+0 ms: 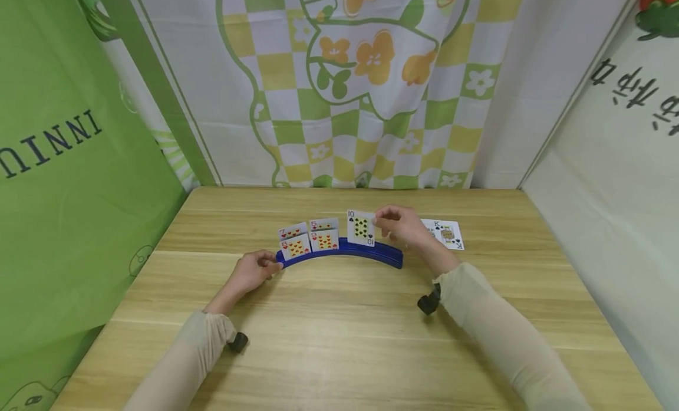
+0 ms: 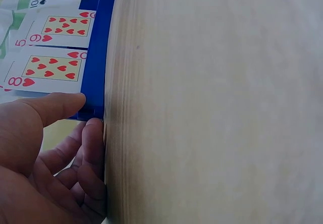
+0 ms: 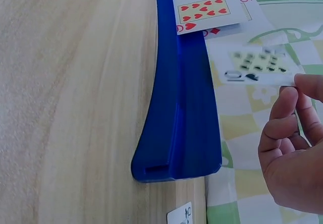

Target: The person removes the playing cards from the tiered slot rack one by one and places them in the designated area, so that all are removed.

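A curved blue playing card holder (image 1: 371, 253) lies on the table. My left hand (image 1: 256, 272) grips its left end; in the left wrist view the thumb (image 2: 63, 105) rests at the corner beside the eight of hearts. In the holder's left half stand the eight of hearts (image 1: 295, 248) with a seven (image 1: 292, 229) behind it, and the nine of hearts (image 1: 325, 240) before a five of diamonds (image 1: 325, 223). My right hand (image 1: 400, 224) pinches the ten of spades (image 1: 361, 227) by its right edge. This card is upright over the holder's middle, right of the nine.
Behind my right hand a king (image 1: 448, 234) lies face up on the wooden table (image 1: 339, 340), overlapping another card that is partly hidden. A patterned curtain (image 1: 371, 104) hangs at the back edge. Green cloth (image 1: 69, 181) stands left, white cloth (image 1: 610, 163) right.
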A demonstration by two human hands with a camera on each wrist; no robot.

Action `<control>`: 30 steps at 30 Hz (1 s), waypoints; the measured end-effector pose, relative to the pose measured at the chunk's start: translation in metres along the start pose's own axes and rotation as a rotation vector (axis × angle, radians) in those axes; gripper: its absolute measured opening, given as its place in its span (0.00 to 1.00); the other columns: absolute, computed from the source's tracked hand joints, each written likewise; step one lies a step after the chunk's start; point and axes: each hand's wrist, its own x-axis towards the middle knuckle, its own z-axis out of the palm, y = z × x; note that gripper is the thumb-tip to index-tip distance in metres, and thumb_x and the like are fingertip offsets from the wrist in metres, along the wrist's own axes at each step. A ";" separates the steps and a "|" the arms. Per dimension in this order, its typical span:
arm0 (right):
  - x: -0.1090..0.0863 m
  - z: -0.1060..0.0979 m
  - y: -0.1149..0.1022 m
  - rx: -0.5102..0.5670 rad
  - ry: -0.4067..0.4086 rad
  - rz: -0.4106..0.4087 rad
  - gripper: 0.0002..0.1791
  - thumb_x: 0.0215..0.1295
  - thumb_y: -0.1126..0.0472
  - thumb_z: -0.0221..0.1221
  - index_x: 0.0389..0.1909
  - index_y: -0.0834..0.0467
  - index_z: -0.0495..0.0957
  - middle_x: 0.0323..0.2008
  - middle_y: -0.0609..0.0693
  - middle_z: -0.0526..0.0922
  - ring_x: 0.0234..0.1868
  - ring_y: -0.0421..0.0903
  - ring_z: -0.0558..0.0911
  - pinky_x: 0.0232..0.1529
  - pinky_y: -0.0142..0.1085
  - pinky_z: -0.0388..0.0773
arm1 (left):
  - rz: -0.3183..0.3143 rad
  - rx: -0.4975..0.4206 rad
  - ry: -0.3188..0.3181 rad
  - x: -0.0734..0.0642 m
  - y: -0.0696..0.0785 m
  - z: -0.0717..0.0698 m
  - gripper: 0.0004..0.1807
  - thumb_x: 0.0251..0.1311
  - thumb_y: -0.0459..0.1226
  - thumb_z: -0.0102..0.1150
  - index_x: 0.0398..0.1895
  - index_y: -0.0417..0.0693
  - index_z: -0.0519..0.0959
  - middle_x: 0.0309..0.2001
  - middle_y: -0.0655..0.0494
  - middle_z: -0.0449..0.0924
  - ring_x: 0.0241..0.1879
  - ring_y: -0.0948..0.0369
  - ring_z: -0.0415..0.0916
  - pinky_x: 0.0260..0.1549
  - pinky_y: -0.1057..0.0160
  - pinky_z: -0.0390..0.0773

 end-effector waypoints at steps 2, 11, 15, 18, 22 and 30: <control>0.000 -0.001 0.000 0.007 0.000 0.002 0.13 0.70 0.54 0.61 0.49 0.58 0.78 0.31 0.49 0.78 0.31 0.44 0.75 0.29 0.34 0.72 | -0.001 -0.004 0.000 0.000 0.000 0.000 0.19 0.63 0.41 0.65 0.52 0.38 0.80 0.39 0.44 0.85 0.28 0.61 0.79 0.28 0.65 0.78; 0.001 -0.010 0.000 0.062 -0.003 -0.002 0.15 0.72 0.57 0.57 0.53 0.61 0.75 0.35 0.46 0.76 0.32 0.42 0.74 0.32 0.34 0.70 | 0.006 -0.004 0.007 0.002 -0.006 0.002 0.19 0.62 0.42 0.66 0.51 0.38 0.81 0.39 0.45 0.85 0.28 0.62 0.79 0.28 0.65 0.78; 0.005 -0.017 0.002 0.093 0.003 0.025 0.14 0.73 0.57 0.57 0.53 0.60 0.74 0.35 0.46 0.75 0.31 0.40 0.73 0.30 0.32 0.69 | 0.009 -0.004 0.008 0.002 -0.006 0.002 0.19 0.62 0.41 0.66 0.51 0.38 0.81 0.39 0.44 0.85 0.28 0.62 0.79 0.27 0.66 0.77; 0.007 -0.022 0.004 0.113 0.013 0.041 0.15 0.73 0.57 0.57 0.54 0.60 0.73 0.36 0.46 0.74 0.30 0.39 0.73 0.28 0.30 0.68 | 0.011 0.000 0.008 0.002 -0.005 0.001 0.19 0.62 0.42 0.66 0.51 0.38 0.80 0.39 0.44 0.85 0.28 0.62 0.79 0.27 0.66 0.77; 0.007 -0.029 0.005 0.131 0.017 0.055 0.16 0.74 0.56 0.55 0.56 0.61 0.72 0.38 0.46 0.73 0.29 0.38 0.72 0.27 0.29 0.66 | 0.004 0.001 0.009 0.002 -0.004 0.000 0.20 0.62 0.42 0.66 0.51 0.38 0.81 0.39 0.44 0.85 0.28 0.61 0.79 0.27 0.66 0.77; 0.003 -0.044 0.008 0.159 0.022 0.072 0.15 0.75 0.57 0.54 0.54 0.62 0.70 0.40 0.46 0.71 0.30 0.38 0.72 0.31 0.32 0.68 | 0.008 -0.010 0.000 0.000 -0.002 0.001 0.19 0.62 0.42 0.65 0.51 0.38 0.80 0.39 0.44 0.85 0.28 0.61 0.79 0.27 0.65 0.77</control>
